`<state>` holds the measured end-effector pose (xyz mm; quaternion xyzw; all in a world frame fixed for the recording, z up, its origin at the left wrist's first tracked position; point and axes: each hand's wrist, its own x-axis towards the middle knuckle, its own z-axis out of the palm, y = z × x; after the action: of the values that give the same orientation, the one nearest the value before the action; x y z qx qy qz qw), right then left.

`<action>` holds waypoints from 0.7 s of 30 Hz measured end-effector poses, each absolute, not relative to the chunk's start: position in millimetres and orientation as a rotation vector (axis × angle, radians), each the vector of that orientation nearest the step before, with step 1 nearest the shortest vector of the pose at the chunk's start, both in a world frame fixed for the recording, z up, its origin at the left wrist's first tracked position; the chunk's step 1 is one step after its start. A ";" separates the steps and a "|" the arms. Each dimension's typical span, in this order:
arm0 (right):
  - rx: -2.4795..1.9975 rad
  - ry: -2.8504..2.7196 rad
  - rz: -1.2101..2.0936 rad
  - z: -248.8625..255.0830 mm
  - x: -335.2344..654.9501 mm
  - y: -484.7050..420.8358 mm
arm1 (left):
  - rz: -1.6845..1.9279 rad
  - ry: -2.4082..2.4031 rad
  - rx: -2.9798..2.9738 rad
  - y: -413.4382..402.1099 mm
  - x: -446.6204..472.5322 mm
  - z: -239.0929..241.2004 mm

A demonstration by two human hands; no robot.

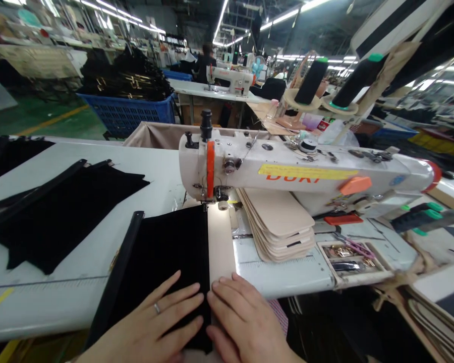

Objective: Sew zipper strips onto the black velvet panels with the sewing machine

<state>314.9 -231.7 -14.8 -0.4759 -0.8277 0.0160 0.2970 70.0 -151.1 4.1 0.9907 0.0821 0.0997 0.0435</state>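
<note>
A black fabric panel [166, 247] lies on the white sewing table, its far right corner under the presser foot of a sewing machine [249, 161]. Beneath its right edge shows a beige panel [222, 247], running up to the needle area. My left hand [166, 317], a ring on one finger, rests flat on the black fabric with fingers spread. My right hand [240, 317] lies flat on the beige panel beside the fabric's edge, fingers stretched forward and close together. The thumb touches near the black edge.
Right of the needle stands a stack of beige panels [283, 217]. A small parts tray [353, 264] with scissors sits farther right. More black pieces [68, 206] lie at left. Behind are a blue crate [132, 113] of black goods and thread cones [314, 83]. A person [204, 63] sits farther back.
</note>
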 end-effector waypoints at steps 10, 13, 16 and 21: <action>-1.236 -2.286 -0.117 -33.7 311.5 -250.1 | 0.347 0.298 3.022 -158.1 70.2 -2.0; -1.221 -2.198 -0.293 -37.5 305.4 -248.2 | 0.298 0.329 3.002 -159.2 66.2 3.8; -1.183 -2.127 -0.372 -33.0 299.7 -245.5 | 0.227 0.416 2.991 -153.6 66.3 9.1; -1.153 -2.036 -0.430 -35.1 288.7 -240.2 | 0.256 0.708 2.991 -128.9 83.9 7.8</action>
<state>288.7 -240.2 -35.1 -0.4499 -0.7944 -0.1677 0.3720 83.9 -128.9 7.8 0.9694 0.2294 0.0831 0.0285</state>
